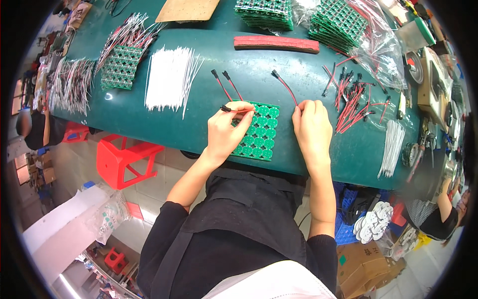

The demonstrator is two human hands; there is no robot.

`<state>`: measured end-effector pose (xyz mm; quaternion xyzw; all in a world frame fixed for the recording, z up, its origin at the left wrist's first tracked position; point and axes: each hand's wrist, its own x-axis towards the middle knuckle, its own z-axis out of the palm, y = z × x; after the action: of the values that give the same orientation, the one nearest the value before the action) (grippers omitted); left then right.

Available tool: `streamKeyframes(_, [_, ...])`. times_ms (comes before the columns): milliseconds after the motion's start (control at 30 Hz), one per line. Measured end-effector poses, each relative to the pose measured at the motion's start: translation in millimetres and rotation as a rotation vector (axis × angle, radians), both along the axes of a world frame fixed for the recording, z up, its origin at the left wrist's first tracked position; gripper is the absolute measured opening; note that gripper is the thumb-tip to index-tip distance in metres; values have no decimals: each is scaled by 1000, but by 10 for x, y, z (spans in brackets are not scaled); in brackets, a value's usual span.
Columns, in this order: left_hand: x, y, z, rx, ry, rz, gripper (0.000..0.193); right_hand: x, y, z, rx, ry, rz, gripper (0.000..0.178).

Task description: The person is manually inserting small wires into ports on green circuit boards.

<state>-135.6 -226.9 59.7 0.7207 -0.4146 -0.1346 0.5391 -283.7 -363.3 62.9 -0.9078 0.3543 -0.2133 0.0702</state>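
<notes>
A green circuit board panel (260, 131) with rows of round boards lies flat on the table in front of me. My left hand (226, 130) is closed over its left side, pinching a short red-and-black wire lead whose black connector (226, 108) sticks out to the left. My right hand (312, 127), right of the panel, has its fingertips closed on the end of another wire lead (287, 86), its connector pointing away from me. Two more leads (222, 85) reach from the panel's far edge, connectors outward. My left fingers hide part of the panel.
A loose pile of wire leads (352, 102) lies to the right, near thin white wires (392, 144). More white wires (170, 78) and a populated panel (121, 67) lie left. At the back are a red bar (276, 44) and stacked panels (338, 25). A red stool (119, 162) stands below left.
</notes>
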Motion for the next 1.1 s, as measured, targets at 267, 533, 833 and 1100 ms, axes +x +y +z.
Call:
streamKeyframes(267, [-15, -25, -3, -2, -100, 8, 10, 31, -22, -98, -69, 54, -38, 14])
streamKeyframes(533, [-14, -73, 2, 110, -213, 27, 32, -127, 59, 108, 645, -316, -54, 11])
streamKeyframes(833, [-59, 25, 403, 102, 548, -345, 20, -166, 389, 191, 986, -570, 210, 11])
streamKeyframes(1100, [4, 53, 328, 108, 778, -329, 12, -39, 247, 297, 791, -393, 389, 10])
